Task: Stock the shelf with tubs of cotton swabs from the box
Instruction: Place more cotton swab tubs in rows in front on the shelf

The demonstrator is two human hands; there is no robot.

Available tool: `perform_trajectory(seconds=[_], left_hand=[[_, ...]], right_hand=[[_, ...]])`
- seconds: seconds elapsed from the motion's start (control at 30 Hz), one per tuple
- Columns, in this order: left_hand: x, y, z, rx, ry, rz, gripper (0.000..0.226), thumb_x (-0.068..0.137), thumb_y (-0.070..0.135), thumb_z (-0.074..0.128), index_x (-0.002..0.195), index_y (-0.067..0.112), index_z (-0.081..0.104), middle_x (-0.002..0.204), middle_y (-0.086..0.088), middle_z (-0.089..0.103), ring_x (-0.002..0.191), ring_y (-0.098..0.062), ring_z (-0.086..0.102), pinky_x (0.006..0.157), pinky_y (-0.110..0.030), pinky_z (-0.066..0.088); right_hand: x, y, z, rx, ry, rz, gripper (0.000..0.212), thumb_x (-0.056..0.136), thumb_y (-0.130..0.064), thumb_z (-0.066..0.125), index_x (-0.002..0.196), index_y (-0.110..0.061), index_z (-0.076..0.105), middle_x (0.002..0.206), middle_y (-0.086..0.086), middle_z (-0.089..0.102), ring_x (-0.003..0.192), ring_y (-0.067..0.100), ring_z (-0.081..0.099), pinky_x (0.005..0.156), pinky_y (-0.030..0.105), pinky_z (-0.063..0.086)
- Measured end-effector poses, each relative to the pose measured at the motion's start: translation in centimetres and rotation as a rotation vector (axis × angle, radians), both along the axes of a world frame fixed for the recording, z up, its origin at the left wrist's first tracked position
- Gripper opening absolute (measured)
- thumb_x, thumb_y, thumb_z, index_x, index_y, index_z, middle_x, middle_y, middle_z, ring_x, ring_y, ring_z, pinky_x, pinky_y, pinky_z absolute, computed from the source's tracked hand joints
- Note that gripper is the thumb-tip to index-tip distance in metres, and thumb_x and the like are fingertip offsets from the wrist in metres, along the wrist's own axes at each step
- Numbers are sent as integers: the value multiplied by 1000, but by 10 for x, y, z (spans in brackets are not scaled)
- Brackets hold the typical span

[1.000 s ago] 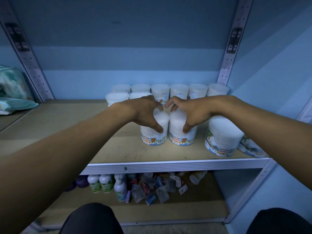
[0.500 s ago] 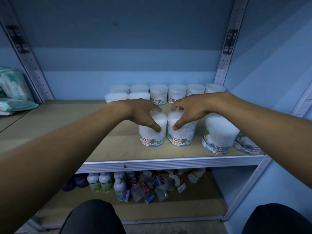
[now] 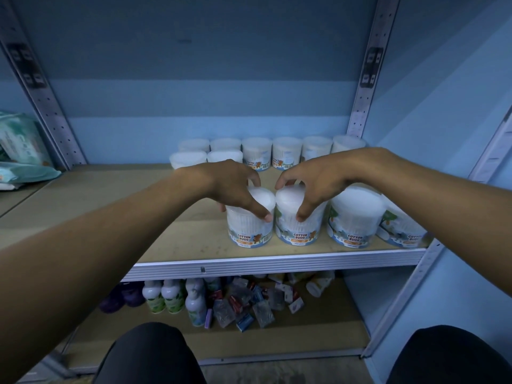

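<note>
Two clear tubs of cotton swabs stand side by side near the front of the wooden shelf (image 3: 177, 239). My left hand (image 3: 232, 189) grips the left tub (image 3: 249, 231) from above, thumb on its front. My right hand (image 3: 313, 184) grips the right tub (image 3: 299, 231) the same way. Both tubs rest upright on the shelf board. To their right stand two more front tubs (image 3: 354, 220). A back row of several tubs (image 3: 257, 151) lines the rear wall. The box is not in view.
Packs of wipes (image 3: 19, 151) lie on the neighbouring shelf at the left. Perforated metal uprights (image 3: 363, 87) frame the bay. The lower shelf holds bottles (image 3: 171, 297) and several small packets (image 3: 249, 303). My knees show at the bottom edge.
Both hands have drawn the two tubs slightly toward the shelf's front, and the fingers have spread wider over the lids. The view has shifted a little.
</note>
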State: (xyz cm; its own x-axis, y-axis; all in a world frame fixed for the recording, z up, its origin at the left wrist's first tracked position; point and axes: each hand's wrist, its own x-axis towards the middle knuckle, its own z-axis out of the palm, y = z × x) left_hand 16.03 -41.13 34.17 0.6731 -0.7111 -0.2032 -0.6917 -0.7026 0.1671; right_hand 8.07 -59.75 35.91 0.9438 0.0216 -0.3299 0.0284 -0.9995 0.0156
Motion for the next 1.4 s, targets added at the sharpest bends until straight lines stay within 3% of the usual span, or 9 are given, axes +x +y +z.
perform_trajectory(seconds=[0.43,1.0,1.1,1.23,1.4], left_hand=[[-13,-6,-2,-9,-34,-13,86,49,87,68,118,37,55,118,9,59,60,-11,72,80,-33,57],[-16,-3,-2,-13,9,-15,93,54,84,68,131,35,49,128,8,54,73,-15,73,82,-36,57],[-14,0,-1,-23,22,-4,102,55,89,61,141,38,41,136,11,50,84,-16,72,89,-36,55],[-7,10,3,-63,-42,22,96,63,92,46,141,36,44,143,10,50,127,-16,51,109,-37,39],[10,30,6,-82,-134,54,72,78,80,48,134,35,52,132,11,58,120,-15,52,99,-31,42]], right_hand=[[-16,-7,0,39,18,18,83,71,-47,85,141,-42,41,142,-14,45,120,12,49,103,32,43],[-15,-6,-2,45,14,7,82,70,-49,85,140,-44,41,143,-14,45,121,13,49,105,37,44],[-16,-7,1,79,33,-19,87,70,-58,81,144,-46,36,148,-15,42,130,14,47,109,39,41],[-13,-5,9,126,-20,-32,82,74,-66,72,145,-45,37,151,-14,41,136,13,44,112,39,37],[2,5,11,140,-76,-25,74,82,-60,69,147,-41,39,152,-10,42,134,13,47,110,34,37]])
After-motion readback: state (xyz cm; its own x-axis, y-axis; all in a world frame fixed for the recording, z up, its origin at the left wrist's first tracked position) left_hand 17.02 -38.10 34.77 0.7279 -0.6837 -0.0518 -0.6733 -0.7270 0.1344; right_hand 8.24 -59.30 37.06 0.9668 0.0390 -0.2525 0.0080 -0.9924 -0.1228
